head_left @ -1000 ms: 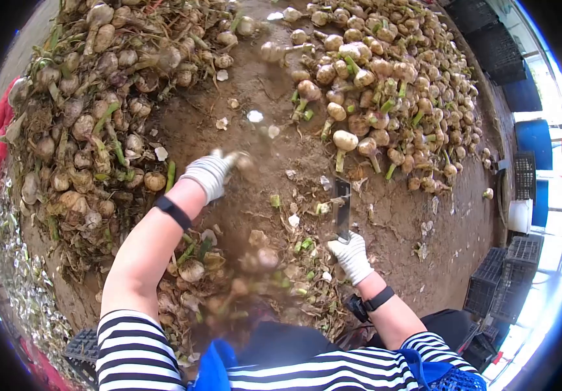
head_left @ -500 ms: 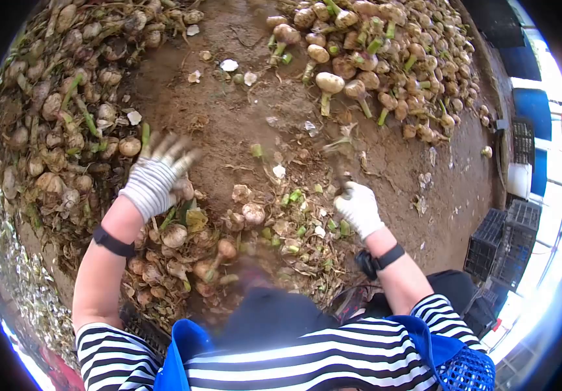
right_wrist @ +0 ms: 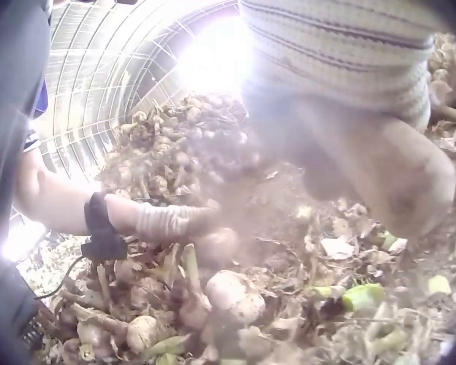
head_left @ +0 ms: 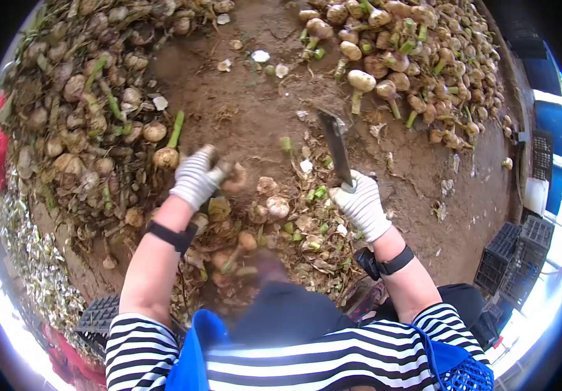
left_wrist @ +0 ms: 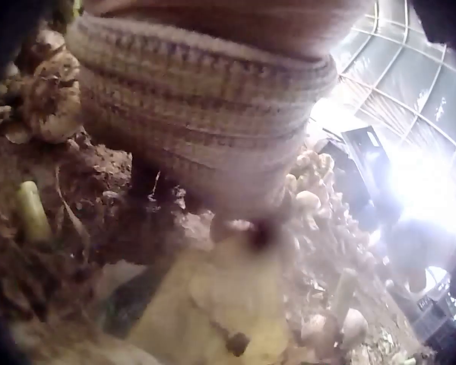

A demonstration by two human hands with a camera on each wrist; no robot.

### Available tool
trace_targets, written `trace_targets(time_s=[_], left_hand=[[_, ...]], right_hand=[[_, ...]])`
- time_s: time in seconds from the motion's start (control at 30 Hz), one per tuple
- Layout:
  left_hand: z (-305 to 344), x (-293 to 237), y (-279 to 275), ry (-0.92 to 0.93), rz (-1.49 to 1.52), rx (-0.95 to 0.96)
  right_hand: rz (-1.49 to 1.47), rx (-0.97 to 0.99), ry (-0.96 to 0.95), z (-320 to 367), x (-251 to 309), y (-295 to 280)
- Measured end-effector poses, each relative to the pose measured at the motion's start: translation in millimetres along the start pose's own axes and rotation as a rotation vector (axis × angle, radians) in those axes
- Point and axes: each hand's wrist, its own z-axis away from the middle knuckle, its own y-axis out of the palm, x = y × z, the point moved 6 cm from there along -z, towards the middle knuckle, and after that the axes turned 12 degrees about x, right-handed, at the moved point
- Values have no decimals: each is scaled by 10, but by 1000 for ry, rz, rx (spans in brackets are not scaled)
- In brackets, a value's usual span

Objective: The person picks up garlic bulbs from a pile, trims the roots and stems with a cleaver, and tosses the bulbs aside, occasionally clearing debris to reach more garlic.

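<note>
The left hand (head_left: 199, 177), in a white striped glove, holds a garlic bulb (head_left: 234, 178) at its fingertips, beside the left pile. In the right wrist view the same hand (right_wrist: 171, 223) and bulb (right_wrist: 219, 243) look hazy. The gloved right hand (head_left: 361, 205) grips a knife by its handle; the dark blade (head_left: 335, 144) points away from the body. Loose bulbs (head_left: 277, 207) and cut stem pieces (head_left: 320, 192) lie on the ground between the hands. The left wrist view shows mostly the glove's cuff (left_wrist: 197, 114) above a blurred yellowish thing (left_wrist: 213, 304).
A large heap of stemmed garlic (head_left: 72, 117) stands at left, and a heap of bulbs with short stems (head_left: 417, 58) at upper right. Black crates (head_left: 518, 251) and a white bucket (head_left: 535, 195) line the right side. Another black crate (head_left: 98, 319) is at lower left.
The left hand, spread over the left pile half a second ago, has moved right and now holds a bulb. The right hand still grips the knife, whose blade was blurred before.
</note>
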Motion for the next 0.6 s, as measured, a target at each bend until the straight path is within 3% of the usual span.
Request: trace_targets(time_s=[0.03, 0.07, 0.13, 0.2, 0.27, 0.33, 0.37, 0.47, 0.57, 0.6], left_hand=[[-39, -146, 28, -148, -672, 81], [-31, -95, 128, -15, -928, -9], [105, -238, 138, 203, -934, -8], [126, -282, -70, 123, -790, -120], [-16, 105, -347, 211, 66, -105], [202, -195, -564, -28, -71, -178], [181, -346, -511, 116, -78, -144], [147, -678, -154, 35, -659, -3], [-20, -833, 275, -141, -626, 463], [-104, -751, 412, -78, -713, 427]], right_hand=[[28, 11, -20, -21, 65, 60], [57, 24, -34, -34, 125, 112], [6, 41, -36, -2, 183, 144], [0, 32, -40, 22, 139, 72], [-26, 32, -33, 94, 113, -11], [4, -5, 45, 140, 17, -88], [35, -22, 51, 141, -37, -111], [-91, -26, 122, 115, -204, -79], [-121, -28, 70, 122, -112, 0], [-90, -14, 48, 118, -53, 14]])
